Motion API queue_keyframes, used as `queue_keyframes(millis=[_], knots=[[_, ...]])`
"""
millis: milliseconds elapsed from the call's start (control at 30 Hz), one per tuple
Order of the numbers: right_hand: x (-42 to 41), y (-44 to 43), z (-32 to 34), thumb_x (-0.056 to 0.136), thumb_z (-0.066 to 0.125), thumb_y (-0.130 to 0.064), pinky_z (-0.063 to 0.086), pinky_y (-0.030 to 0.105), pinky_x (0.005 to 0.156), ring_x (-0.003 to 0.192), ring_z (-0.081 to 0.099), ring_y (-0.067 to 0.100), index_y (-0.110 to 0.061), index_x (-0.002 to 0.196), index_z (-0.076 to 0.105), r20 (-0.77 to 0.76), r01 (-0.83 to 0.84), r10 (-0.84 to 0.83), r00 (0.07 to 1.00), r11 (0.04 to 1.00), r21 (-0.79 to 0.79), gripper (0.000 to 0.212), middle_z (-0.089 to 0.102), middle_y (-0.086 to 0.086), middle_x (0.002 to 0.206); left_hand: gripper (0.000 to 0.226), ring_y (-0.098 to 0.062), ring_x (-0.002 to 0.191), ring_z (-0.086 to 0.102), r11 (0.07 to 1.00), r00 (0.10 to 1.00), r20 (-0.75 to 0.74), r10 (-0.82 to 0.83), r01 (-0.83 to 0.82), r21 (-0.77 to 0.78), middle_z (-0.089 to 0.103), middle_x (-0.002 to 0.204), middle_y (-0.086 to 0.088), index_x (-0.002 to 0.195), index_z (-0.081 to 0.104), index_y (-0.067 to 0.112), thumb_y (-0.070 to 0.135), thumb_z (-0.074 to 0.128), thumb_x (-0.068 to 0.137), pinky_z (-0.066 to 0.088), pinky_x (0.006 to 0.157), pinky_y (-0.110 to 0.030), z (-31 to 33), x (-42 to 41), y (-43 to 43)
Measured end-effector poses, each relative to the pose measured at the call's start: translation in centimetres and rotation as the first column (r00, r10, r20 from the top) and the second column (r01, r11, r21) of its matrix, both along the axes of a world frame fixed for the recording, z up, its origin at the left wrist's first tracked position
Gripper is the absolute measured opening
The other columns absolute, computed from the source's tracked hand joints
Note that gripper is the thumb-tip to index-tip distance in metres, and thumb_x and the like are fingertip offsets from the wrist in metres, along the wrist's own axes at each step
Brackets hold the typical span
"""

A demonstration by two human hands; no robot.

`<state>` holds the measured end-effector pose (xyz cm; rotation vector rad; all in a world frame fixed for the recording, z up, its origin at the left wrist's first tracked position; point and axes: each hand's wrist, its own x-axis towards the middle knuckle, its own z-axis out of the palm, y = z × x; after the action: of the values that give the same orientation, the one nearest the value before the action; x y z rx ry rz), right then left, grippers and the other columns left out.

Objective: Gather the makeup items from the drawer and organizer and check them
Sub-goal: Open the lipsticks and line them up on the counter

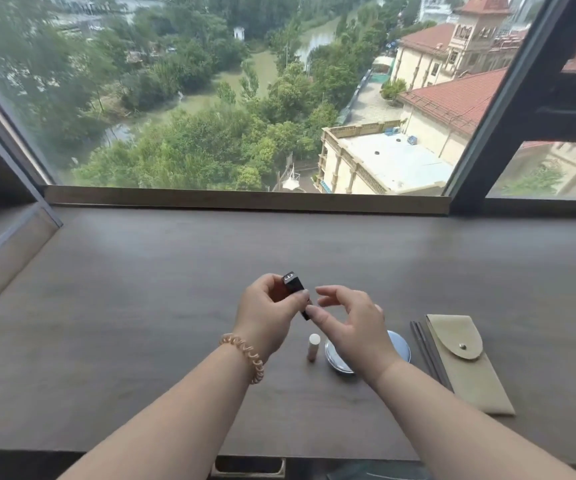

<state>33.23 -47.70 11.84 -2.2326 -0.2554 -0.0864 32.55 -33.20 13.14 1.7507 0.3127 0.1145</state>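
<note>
**Dark lipstick held up over the desk**

At the bottom edge, a drawer (248, 468) shows below the desk (141, 341). Lower centre, a pale tube (313, 347) stands beside a round compact (399, 348); a beige pouch (466, 362) lies right, thin sticks (426, 351) along it. Above them, the left hand (265, 318) pinches a dark lipstick (297, 292). The right hand (352, 327) is loosely open, thumb touching the lipstick's lower end. Beyond, a window (245, 98) fills the upper frame.
</note>
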Motion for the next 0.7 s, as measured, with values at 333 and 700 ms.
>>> queue_keyframes(millis=[333, 700], knots=[[-2.3, -2.6, 5.8, 0.070, 0.057, -0.056, 0.029, 0.030, 0.081, 0.077, 0.058, 0.006, -0.030, 0.071, 0.068, 0.353, 0.156, -0.105, 0.930, 0.981, -0.118, 0.028, 0.066, -0.015, 0.068, 0.011, -0.012, 0.057, 0.063, 0.987, 0.988, 0.138, -0.073, 0.091, -0.133, 0.065, 0.061, -0.001, 0.071, 0.062, 0.010, 0.016, 0.070, 0.066, 0.050, 0.056, -0.028, 6.8, -1.6, -5.2], [-2.6, -6.1, 7.2, 0.078, 0.056, -0.044, 0.020, 0.042, 0.103, 0.079, 0.061, 0.012, -0.030, 0.069, 0.062, 0.478, 0.174, -0.041, 0.878, 0.956, -0.238, 0.018, 0.057, -0.016, 0.059, 0.038, -0.004, 0.041, 0.038, 0.978, 0.962, 0.273, 0.031, -0.085, 0.189, 0.047, 0.046, 0.009, 0.061, 0.056, 0.007, 0.038, 0.071, 0.079, 0.032, 0.043, -0.017, 8.6, -2.3, -8.7]])
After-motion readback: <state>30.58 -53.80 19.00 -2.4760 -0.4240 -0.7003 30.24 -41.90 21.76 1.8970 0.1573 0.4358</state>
